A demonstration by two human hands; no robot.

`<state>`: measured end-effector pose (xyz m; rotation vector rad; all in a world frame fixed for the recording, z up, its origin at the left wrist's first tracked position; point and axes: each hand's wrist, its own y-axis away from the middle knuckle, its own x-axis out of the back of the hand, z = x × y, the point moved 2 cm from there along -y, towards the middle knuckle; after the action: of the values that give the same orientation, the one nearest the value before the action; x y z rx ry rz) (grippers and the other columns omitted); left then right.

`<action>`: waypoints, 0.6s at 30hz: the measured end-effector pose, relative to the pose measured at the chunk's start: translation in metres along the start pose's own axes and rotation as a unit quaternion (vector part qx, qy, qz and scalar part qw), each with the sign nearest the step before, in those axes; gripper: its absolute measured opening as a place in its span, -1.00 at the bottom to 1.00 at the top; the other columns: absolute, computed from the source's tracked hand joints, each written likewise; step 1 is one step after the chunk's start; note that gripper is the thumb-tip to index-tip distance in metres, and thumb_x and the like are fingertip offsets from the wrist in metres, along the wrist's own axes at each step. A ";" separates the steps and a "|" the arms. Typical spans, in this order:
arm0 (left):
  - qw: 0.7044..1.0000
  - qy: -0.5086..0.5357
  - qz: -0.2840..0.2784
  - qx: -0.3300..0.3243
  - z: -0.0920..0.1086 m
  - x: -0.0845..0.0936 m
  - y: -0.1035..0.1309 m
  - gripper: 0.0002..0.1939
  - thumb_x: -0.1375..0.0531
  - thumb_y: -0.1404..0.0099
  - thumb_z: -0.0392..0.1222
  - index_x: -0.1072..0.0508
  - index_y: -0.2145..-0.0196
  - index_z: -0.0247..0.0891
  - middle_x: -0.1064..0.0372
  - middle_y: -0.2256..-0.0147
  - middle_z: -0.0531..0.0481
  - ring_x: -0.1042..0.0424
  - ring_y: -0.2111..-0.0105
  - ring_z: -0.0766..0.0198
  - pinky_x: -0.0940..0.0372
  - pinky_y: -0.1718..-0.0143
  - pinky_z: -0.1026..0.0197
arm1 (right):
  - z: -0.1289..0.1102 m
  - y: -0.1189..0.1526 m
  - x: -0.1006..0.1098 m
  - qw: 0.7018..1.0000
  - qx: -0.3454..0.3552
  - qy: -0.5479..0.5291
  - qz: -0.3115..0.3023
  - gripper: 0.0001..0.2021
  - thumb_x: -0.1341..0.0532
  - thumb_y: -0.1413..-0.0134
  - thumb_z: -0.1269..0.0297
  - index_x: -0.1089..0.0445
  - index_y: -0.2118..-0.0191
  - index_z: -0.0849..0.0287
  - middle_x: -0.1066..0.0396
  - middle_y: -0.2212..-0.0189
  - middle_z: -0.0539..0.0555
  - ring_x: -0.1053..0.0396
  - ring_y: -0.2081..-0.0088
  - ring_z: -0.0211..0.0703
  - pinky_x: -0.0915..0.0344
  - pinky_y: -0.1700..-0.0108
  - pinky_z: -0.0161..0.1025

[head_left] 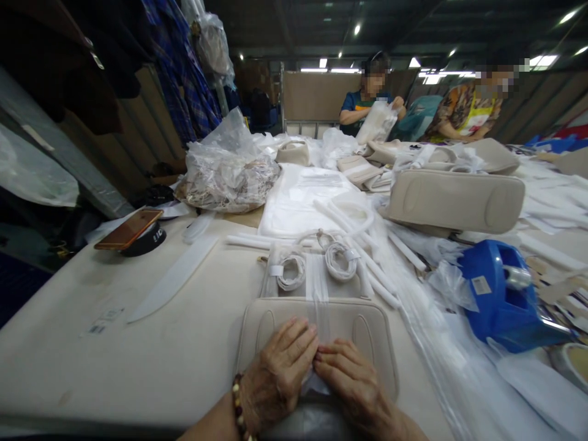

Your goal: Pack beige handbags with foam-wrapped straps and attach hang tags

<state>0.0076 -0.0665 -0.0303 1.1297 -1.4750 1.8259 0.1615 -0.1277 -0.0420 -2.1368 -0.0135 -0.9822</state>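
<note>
A beige handbag (378,343) lies before me on the table, its panel with two raised oval outlines facing up. Down its middle runs a translucent white wrapping strip (318,288). My left hand (280,367) rests flat on the panel, fingertips on the strip. From the other side my right hand (351,373) lies over the strip's right edge, fingers stretched and close together. The fingertips of both hands meet at the middle; the thumbs are mostly hidden. Beyond the panel, two coiled straps in white wrapping, a left coil (291,272) and a right coil (340,260), lie on the bag.
At right stand a blue tape dispenser (498,300) and another beige bag (454,199). White foam tubes (381,285) and stacked plastic sheets (303,196) lie ahead. A phone (128,228) rests on a black round object at left, near a plastic bag (229,177). Two people work beyond.
</note>
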 end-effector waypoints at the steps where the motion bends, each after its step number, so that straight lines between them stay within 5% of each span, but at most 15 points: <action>1: 1.000 0.014 -0.014 0.000 0.000 0.001 0.000 -0.57 0.06 -0.15 -0.44 -0.35 0.04 -0.51 -0.39 0.05 -0.26 -0.24 -0.08 0.02 -0.30 -0.03 -0.05 | -0.001 0.002 0.000 1.000 -0.003 0.005 -0.002 -0.75 0.05 -0.26 0.49 -0.36 0.15 0.26 -0.51 0.29 0.12 -0.39 0.14 -0.19 -0.27 0.05 -0.18; 8: 0.993 0.117 -0.030 0.011 -0.005 0.006 0.000 -0.52 0.07 -0.09 -0.49 -0.30 0.01 -0.45 -0.39 0.05 -0.24 -0.25 -0.09 0.12 -0.29 -0.06 0.00 | -0.003 0.004 0.001 1.000 0.008 -0.003 -0.015 -0.73 0.07 -0.27 0.47 -0.37 0.20 0.29 -0.50 0.32 0.13 -0.41 0.16 -0.17 -0.29 0.08 -0.19; 14: 0.995 0.099 -0.011 0.017 -0.004 0.002 -0.003 -0.67 0.04 -0.30 -0.40 -0.33 0.02 -0.43 -0.40 0.05 -0.22 -0.26 -0.09 0.18 -0.29 -0.06 0.09 | -0.007 0.002 0.002 0.999 0.019 -0.009 -0.035 -0.70 0.10 -0.28 0.46 -0.38 0.23 0.32 -0.49 0.35 0.15 -0.42 0.18 -0.16 -0.32 0.10 -0.19; 18: 0.998 0.047 -0.051 -0.003 -0.002 -0.001 -0.005 -0.70 -0.01 -0.35 -0.24 -0.34 0.00 -0.35 -0.36 -0.01 -0.16 -0.23 -0.11 0.14 -0.26 -0.06 0.06 | -0.010 0.005 0.002 0.999 0.023 0.009 -0.042 -0.69 0.10 -0.27 0.47 -0.39 0.17 0.31 -0.51 0.33 0.15 -0.43 0.19 -0.16 -0.35 0.08 -0.18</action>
<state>0.0111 -0.0630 -0.0286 1.0810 -1.3446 1.7776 0.1579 -0.1383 -0.0404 -2.1004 -0.1170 -1.0394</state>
